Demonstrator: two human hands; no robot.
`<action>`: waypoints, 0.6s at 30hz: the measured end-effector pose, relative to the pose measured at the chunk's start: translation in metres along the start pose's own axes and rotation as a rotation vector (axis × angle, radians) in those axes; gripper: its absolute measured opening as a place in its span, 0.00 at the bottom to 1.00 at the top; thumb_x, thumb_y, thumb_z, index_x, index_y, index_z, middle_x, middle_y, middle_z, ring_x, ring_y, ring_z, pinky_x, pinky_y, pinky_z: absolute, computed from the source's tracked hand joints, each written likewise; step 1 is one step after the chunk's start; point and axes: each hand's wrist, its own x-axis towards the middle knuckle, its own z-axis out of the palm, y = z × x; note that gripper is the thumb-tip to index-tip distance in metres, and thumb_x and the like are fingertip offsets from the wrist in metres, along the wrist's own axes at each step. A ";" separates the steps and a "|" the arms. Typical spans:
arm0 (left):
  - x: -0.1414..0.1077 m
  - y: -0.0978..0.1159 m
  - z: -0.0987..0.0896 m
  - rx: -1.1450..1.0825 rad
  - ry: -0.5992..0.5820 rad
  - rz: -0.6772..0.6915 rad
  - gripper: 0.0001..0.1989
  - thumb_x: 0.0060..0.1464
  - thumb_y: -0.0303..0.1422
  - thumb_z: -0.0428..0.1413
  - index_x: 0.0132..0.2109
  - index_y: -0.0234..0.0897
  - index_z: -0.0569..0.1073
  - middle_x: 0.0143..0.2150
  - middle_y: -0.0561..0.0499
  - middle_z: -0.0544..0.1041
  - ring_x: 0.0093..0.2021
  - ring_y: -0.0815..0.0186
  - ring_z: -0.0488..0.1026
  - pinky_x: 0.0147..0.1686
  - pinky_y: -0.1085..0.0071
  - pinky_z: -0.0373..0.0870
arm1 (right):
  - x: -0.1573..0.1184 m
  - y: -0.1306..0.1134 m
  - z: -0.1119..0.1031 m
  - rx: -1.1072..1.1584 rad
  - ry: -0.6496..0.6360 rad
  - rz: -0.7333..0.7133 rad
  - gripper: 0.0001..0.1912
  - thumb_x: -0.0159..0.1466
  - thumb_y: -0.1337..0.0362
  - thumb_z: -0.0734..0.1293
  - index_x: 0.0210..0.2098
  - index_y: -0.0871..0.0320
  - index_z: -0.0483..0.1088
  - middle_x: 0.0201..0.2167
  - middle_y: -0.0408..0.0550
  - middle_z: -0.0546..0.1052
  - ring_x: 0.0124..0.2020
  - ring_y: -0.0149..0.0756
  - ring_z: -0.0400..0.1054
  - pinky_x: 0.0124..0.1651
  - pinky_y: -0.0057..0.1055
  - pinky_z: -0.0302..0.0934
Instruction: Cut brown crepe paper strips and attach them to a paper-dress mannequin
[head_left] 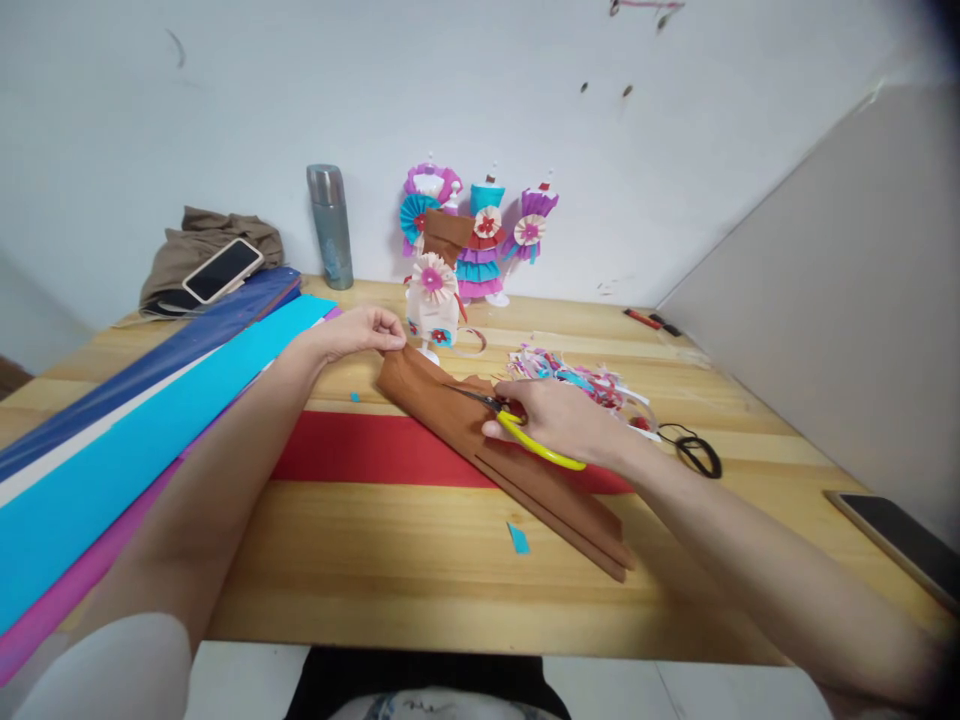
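My left hand pinches the far left corner of a folded brown crepe-paper sheet. My right hand is closed round the yellow handles of a pair of scissors. The scissor blades point left and lie over the brown paper close to its far edge; whether they are cutting, I cannot tell. Beneath the brown paper a red paper strip runs across the table. Just beyond my left hand stands a small dress form dressed in brown and cream paper with a pink-centred rosette.
Several more paper-dressed forms stand by the wall near a flask. Paper scraps pile beyond my right hand. Blue paper, a phone on brown cloth, a black hair tie and another phone lie around.
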 end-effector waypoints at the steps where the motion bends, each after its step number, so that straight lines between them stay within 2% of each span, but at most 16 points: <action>1: 0.000 -0.001 0.000 -0.007 0.002 0.000 0.13 0.39 0.38 0.67 0.28 0.33 0.76 0.26 0.54 0.73 0.29 0.70 0.68 0.35 0.71 0.65 | 0.001 0.001 0.000 0.024 0.003 0.004 0.19 0.64 0.47 0.62 0.31 0.57 0.68 0.29 0.51 0.76 0.30 0.39 0.68 0.31 0.31 0.48; 7: 0.001 -0.007 -0.003 -0.046 0.032 -0.020 0.13 0.38 0.38 0.67 0.28 0.33 0.76 0.26 0.54 0.74 0.30 0.70 0.69 0.35 0.71 0.67 | 0.007 0.019 0.003 0.299 -0.027 -0.076 0.23 0.63 0.43 0.60 0.27 0.57 0.63 0.23 0.43 0.67 0.25 0.32 0.59 0.29 0.30 0.48; 10: 0.001 -0.009 -0.004 -0.070 0.042 -0.038 0.12 0.38 0.37 0.67 0.29 0.33 0.76 0.27 0.53 0.75 0.30 0.69 0.70 0.35 0.71 0.67 | 0.006 0.024 0.004 0.358 -0.057 -0.109 0.24 0.63 0.42 0.59 0.25 0.57 0.60 0.23 0.41 0.64 0.25 0.31 0.56 0.29 0.30 0.48; 18: 0.002 -0.008 -0.001 -0.093 0.040 -0.105 0.10 0.38 0.34 0.66 0.27 0.33 0.76 0.26 0.54 0.74 0.29 0.70 0.69 0.34 0.73 0.67 | 0.003 0.024 -0.001 0.356 -0.171 -0.115 0.27 0.62 0.41 0.60 0.32 0.60 0.70 0.26 0.45 0.70 0.27 0.34 0.61 0.30 0.31 0.52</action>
